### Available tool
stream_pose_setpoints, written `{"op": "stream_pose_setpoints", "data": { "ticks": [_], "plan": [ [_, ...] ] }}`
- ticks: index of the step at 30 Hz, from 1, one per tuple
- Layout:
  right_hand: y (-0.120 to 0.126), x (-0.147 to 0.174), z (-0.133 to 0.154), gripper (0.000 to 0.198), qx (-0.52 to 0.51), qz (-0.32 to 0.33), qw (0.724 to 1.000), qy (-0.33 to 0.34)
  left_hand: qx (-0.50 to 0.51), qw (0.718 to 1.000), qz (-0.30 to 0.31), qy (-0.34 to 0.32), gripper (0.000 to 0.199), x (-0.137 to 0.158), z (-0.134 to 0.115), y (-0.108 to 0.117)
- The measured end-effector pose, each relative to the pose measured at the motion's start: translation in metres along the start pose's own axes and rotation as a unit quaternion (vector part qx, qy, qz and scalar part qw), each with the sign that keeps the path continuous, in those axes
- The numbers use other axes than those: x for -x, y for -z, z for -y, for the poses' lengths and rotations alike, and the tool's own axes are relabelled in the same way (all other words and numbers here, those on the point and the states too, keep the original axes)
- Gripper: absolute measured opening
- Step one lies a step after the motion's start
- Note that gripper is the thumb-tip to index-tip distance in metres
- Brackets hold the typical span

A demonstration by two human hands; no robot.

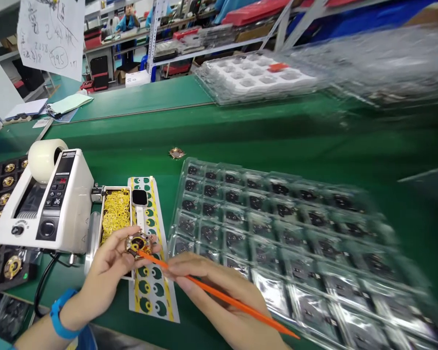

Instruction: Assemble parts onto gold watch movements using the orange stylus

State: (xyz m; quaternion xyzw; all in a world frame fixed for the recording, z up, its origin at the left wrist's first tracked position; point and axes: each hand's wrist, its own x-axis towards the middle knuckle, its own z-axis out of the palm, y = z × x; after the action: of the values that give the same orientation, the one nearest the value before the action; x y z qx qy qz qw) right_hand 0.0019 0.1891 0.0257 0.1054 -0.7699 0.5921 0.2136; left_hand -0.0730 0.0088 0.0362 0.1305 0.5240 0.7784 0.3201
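My left hand (109,267), with a blue band at the wrist, grips a small round gold and black part (137,244) by its edge. A thin orange stick (222,293) lies pinched between the thumb and fingers of my right hand (219,291). Its pointed tip meets the face of the round part or hovers just over it; I cannot tell which. Under the held part lies a white sticker sheet (171,296) with green and yellow round shapes. Beside it stands a narrow box of yellow rings (117,214). A smartwatch-like item (139,197) with a white strap lies there too.
A white tape dispenser (73,194) stands at left, by a black tray of gold parts (12,267). Clear plastic trays of black parts (255,201) cover the right. A loose gold part (176,153) lies behind. White trays (255,73) rest on the raised ledge.
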Motion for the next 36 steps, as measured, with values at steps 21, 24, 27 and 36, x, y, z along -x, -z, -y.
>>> {"op": "stream_pose_setpoints", "data": {
  "ticks": [21,24,27,36],
  "plan": [
    [-0.002,0.000,-0.004,0.022,0.145,-0.022,0.978,0.148,0.020,0.998,0.033,0.049,0.032,-0.002,0.005,-0.010],
    [-0.007,0.002,-0.009,0.019,0.165,-0.027,0.973,0.161,0.013,0.999,0.016,0.049,0.035,-0.003,0.009,-0.009],
    [-0.010,0.003,-0.012,0.019,0.238,-0.019,0.942,0.234,-0.015,0.998,-0.019,0.061,0.040,-0.004,0.012,-0.007],
    [-0.009,-0.002,-0.007,0.030,0.285,0.028,0.909,0.302,-0.017,0.992,-0.075,0.096,0.038,-0.007,0.005,-0.010]
  ]
}}
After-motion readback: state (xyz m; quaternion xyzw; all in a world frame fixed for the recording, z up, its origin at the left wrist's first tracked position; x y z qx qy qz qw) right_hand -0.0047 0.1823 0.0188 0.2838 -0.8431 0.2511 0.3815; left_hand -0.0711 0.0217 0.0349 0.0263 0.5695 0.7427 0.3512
